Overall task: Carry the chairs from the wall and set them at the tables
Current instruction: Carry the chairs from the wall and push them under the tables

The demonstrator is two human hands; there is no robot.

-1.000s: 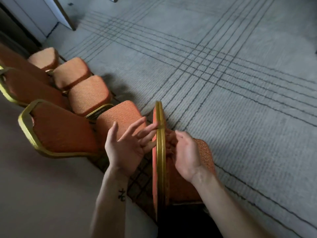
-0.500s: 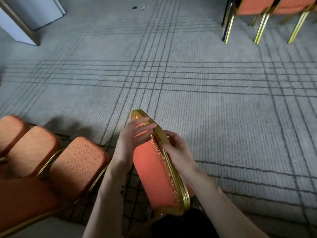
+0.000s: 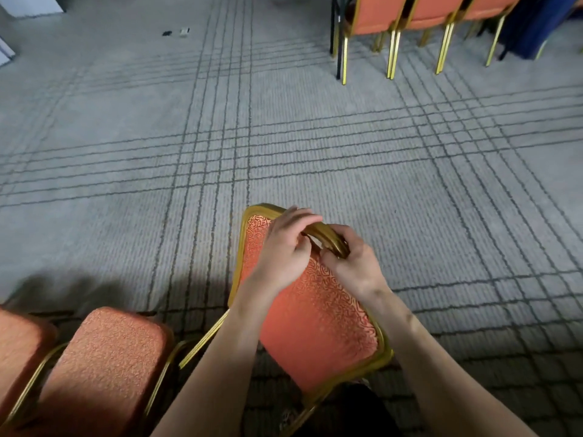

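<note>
Above the carpet (image 3: 315, 137), our left hand (image 3: 285, 247) and right hand (image 3: 353, 263) clenched round the top of the chair (image 3: 315, 320).

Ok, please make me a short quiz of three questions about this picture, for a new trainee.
1. True or false: the left hand and the right hand both hold the top rail of the orange chair.
2. Where do the three other chairs, whose gold legs show, stand? A) upside down on a table B) across the carpet, at the upper right C) stacked on the held chair
3. Fill in: the held chair's frame is ____ coloured.
Key: 1 true; 2 B; 3 gold.
</note>
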